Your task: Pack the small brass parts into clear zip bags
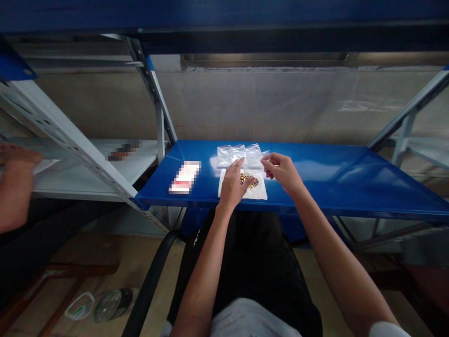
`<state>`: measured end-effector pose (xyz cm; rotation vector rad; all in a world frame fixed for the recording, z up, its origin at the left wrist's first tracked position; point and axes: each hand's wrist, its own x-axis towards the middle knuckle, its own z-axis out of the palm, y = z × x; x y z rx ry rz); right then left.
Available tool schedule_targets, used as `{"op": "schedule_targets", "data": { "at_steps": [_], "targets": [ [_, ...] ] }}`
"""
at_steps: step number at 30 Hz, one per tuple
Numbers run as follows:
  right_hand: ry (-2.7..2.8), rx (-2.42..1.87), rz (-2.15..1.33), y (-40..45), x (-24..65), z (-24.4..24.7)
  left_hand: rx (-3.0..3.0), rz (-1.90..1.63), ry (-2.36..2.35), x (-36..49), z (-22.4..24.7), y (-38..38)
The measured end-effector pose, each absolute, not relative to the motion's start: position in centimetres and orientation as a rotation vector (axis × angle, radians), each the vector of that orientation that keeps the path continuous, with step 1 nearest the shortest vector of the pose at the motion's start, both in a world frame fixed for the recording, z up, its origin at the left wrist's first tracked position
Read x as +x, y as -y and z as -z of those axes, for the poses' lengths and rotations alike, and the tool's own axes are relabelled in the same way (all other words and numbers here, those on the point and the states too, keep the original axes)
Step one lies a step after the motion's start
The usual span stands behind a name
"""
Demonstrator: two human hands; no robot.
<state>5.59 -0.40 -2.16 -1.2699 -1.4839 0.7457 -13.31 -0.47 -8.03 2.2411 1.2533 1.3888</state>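
On the blue shelf top (336, 173), a white sheet or flat pouch (260, 191) carries a small heap of yellow-and-dark-brown pieces (249, 180), capsule-like but too small to name surely. My left hand (232, 185) is over the sheet's left part, fingers stretched and thumb apart beside the heap. Behind it lie several clear plastic bags in a row, among them a left bag (223, 157) and a larger bag (252, 154). My right hand (279, 169) is closed in a pinch on the edge of a small clear bag (265, 153) at the row's right end.
A blurred white and red flat item (185, 178) lies left on the blue top. Metal uprights (70, 126) frame the shelf, with a blue shelf (245, 28) overhead. Another person's hand (17, 157) is far left. A clear bottle (110, 304) lies on the floor.
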Motion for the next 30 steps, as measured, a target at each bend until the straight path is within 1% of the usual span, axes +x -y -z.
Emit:
{"op": "schedule_targets", "data": {
  "at_steps": [2,5,10,17,21,25,28,30],
  "targets": [
    [1.39,-1.223,-0.842,0.5,5.5,2.0,2.018,-1.497,-1.222,-13.0,7.7,0.7],
    [1.348,-1.21,-0.999,0.7,5.3,2.1,1.692,-1.562,-1.153,-12.4,7.4,0.9],
    [1.446,-1.19,-1.2,0.8,5.1,2.5,1.452,-1.576,-1.096,-12.0,7.2,0.7],
    [1.519,-1.218,-1.05,0.5,5.6,2.4,1.462,-1.467,-1.052,-13.9,6.7,0.4],
    [1.566,-1.235,-1.084,0.4,5.8,2.6,1.414,-1.51,-1.079,-14.2,6.4,0.4],
    [1.428,-1.201,-1.063,0.2,5.4,3.1,1.284,-1.442,-1.018,-13.7,6.7,0.4],
    [1.334,-1.158,-1.079,0.1,4.9,3.4,1.285,-1.34,-0.994,-13.2,6.9,0.4],
    [1.302,-1.159,-1.11,0.1,4.6,3.6,1.309,-1.344,-1.02,-13.2,7.0,0.3]
  ]
}}
